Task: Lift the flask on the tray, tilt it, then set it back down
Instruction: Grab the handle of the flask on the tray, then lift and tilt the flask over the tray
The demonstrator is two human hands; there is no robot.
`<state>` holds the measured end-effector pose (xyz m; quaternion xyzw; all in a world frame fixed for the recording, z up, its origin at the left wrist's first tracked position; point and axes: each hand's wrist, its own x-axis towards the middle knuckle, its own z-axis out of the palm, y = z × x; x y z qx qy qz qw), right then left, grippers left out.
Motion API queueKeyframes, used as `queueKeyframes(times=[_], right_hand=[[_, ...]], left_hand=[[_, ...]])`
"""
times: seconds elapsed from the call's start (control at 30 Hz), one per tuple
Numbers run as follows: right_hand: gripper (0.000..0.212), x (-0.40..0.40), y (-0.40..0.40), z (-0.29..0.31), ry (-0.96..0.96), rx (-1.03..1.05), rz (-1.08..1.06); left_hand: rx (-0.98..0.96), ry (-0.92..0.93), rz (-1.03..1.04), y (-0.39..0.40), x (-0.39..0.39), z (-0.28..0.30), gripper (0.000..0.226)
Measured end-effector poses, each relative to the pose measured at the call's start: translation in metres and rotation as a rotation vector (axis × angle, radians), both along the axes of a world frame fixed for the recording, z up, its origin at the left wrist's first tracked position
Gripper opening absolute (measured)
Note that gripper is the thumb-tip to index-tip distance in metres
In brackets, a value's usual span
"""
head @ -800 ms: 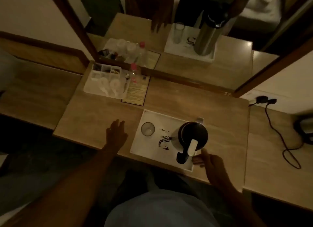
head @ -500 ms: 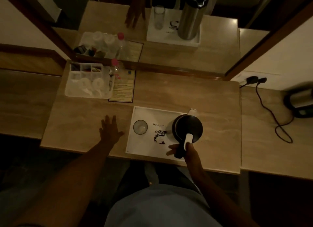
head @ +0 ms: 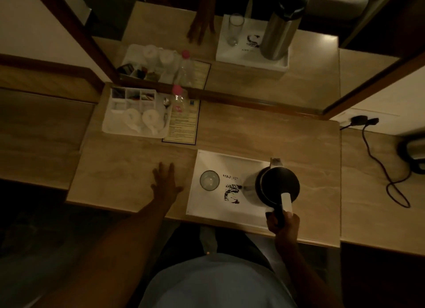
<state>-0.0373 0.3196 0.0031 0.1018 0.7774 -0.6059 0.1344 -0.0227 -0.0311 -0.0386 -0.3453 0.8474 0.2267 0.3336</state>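
Observation:
A steel flask [head: 273, 185] with a black lid and a white lever stands on the right part of the white tray [head: 209, 206], seen from above. My right hand [head: 284, 222] is wrapped around its black handle at the tray's near right corner. An upright empty glass [head: 209, 180] sits on the tray's left part. My left hand [head: 166, 183] lies flat on the wooden desk just left of the tray, fingers spread, holding nothing. Whether the flask's base touches the tray cannot be told from this angle.
A white organiser tray [head: 135, 114] with cups and sachets sits at the back left, beside a pink-capped bottle [head: 177, 100] and a printed card [head: 184, 126]. A mirror [head: 230, 43] backs the desk. A black cable [head: 381, 165] and a kettle [head: 412, 156] lie to the right.
My right hand moved from beside the tray's corner onto the flask's handle and closed around it. The left hand stayed flat on the desk. The camera shifted slightly.

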Motion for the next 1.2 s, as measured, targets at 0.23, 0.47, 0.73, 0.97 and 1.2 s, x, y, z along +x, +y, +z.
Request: queueKeyframes(times=[0.23, 0.47, 0.73, 0.97, 1.2], right_hand=[[0.05, 0.005, 0.025, 0.002, -0.138, 0.093, 0.2], [0.041, -0.006, 0.031, 0.019, -0.263, 0.167, 0.301], [0.058, -0.027, 0.002, 0.055, -0.297, 0.133, 0.596], [0.066, -0.044, -0.014, 0.072, -0.27, 0.214, 0.742], [0.057, -0.054, -0.029, 0.085, -0.315, 0.236, 0.784]], left_hand=[[0.017, -0.004, 0.008, -0.005, 0.0, -0.002, 0.1], [0.016, -0.015, -0.005, -0.008, 0.001, 0.0, 0.101], [0.031, -0.02, -0.005, -0.014, 0.006, -0.001, 0.099], [0.038, -0.024, 0.009, -0.016, 0.006, -0.001, 0.1], [0.023, -0.016, 0.013, -0.016, 0.009, -0.003, 0.099]])
